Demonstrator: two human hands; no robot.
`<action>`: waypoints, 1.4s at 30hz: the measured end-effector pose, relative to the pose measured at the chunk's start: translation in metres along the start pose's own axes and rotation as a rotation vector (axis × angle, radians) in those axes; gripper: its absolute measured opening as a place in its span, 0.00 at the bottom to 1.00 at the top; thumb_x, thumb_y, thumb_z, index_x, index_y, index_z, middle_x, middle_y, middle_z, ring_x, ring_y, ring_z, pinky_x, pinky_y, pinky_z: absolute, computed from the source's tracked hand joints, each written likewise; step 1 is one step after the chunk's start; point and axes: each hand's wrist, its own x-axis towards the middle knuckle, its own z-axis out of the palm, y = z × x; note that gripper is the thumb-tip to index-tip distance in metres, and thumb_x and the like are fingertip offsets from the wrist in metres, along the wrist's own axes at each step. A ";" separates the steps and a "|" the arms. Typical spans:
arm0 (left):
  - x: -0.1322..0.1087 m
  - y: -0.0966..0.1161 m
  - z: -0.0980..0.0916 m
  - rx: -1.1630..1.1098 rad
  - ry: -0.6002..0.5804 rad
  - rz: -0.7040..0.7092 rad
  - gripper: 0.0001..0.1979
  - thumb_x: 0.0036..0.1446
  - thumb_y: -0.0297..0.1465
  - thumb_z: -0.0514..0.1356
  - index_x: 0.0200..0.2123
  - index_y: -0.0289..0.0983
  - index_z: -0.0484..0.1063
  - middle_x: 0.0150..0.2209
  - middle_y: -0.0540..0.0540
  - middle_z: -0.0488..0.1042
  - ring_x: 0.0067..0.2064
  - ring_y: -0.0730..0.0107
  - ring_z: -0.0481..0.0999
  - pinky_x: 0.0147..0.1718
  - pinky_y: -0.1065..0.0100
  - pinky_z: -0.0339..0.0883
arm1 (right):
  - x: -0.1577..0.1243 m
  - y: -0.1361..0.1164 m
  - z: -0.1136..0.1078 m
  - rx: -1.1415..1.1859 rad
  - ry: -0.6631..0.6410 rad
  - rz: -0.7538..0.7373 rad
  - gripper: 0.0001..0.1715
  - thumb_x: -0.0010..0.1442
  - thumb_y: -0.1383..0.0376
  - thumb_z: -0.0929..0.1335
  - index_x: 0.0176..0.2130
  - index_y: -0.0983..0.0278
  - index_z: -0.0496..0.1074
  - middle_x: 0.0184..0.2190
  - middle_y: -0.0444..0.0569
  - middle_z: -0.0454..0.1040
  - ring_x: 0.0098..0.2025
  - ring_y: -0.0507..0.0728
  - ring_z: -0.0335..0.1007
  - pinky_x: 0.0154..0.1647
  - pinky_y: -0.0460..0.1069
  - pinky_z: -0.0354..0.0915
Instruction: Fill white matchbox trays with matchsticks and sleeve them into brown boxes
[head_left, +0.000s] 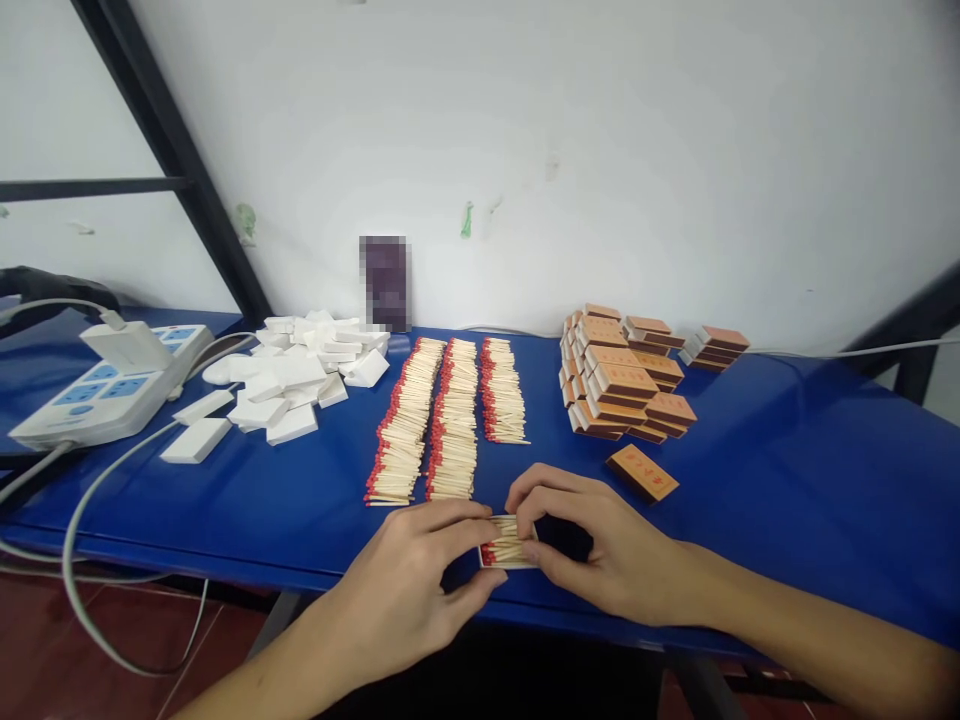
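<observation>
A small white matchbox tray point(491, 564) filled with red-tipped matches point(508, 543) sits at the front edge of the blue table. My left hand point(420, 570) grips its left end between thumb and fingers. At the other end, my right hand point(592, 540) curls its thumb and fingers over the tray's right side, touching the matches there. Just beyond the hands lie three rows of loose matches point(454, 420), their red heads to the left. An orange matchbox point(643, 473) lies alone to the right of the rows.
Stacked orange matchboxes point(619, 375) stand at the back right, with a smaller stack point(716, 347) beside them. White empty trays point(300, 375) are heaped at the back left. A power strip point(112, 385) with cables occupies the left. A dark pixelated rectangle point(386, 285) leans on the wall.
</observation>
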 end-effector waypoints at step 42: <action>-0.004 -0.001 0.001 0.090 0.028 -0.006 0.18 0.61 0.28 0.65 0.54 0.37 0.72 0.52 0.44 0.79 0.50 0.60 0.80 0.52 0.60 0.77 | -0.073 0.019 -0.027 -0.713 0.224 0.186 0.17 0.62 0.60 0.67 0.51 0.58 0.70 0.35 0.45 0.79 0.24 0.53 0.70 0.31 0.53 0.64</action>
